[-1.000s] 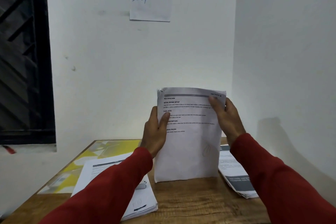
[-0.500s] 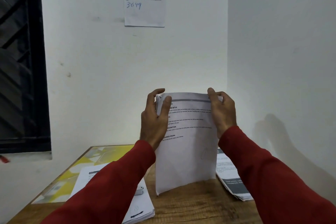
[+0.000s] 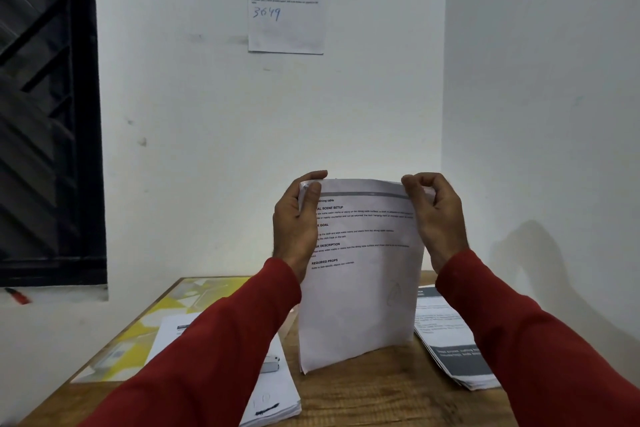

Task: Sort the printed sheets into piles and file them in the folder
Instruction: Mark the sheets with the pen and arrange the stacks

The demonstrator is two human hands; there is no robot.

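Our fingers [image 3: 313, 176] curl over the top corners of the sheets [image 3: 360, 274]: the left hand [image 3: 294, 222] pinches the left corner, the right hand [image 3: 438, 215] the right. We hold the sheets upright, bottom edge on the table [image 3: 381, 399], between a left pile [image 3: 273, 392] and a right pile [image 3: 450, 340].

Wooden table [image 3: 374, 399] under two paper piles [image 3: 277, 388] [image 3: 450, 340], yellow folder [image 3: 145, 329], upright held sheets [image 3: 360, 305].
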